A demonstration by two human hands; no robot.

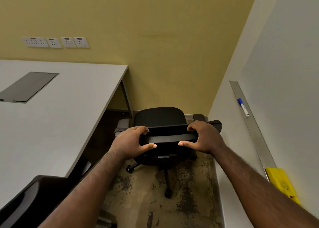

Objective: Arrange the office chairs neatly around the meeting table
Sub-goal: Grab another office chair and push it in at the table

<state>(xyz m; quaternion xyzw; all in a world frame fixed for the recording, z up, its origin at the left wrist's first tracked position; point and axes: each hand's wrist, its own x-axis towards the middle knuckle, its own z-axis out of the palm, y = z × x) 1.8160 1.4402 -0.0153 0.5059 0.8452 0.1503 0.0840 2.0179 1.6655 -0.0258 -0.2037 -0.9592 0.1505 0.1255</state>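
Observation:
A black office chair [159,118] on castors stands in the corner between the meeting table and the right wall, its seat facing the yellow wall. My left hand [132,142] grips the left end of the chair's backrest top, fingers over the rim and thumb behind. At the right end, my right hand [203,138] holds the same rim in the same way. The white meeting table [57,124] fills the left of the view, its corner just left of the chair. A second dark chair's backrest [34,198] shows at the bottom left, against the table's edge.
The yellow wall [164,55] closes the space behind the chair, with sockets [55,42] above the table. On the right wall, a whiteboard ledge [250,124] carries a blue marker [243,107] and a yellow object [283,184]. Mottled carpet [146,202] lies between me and the chair.

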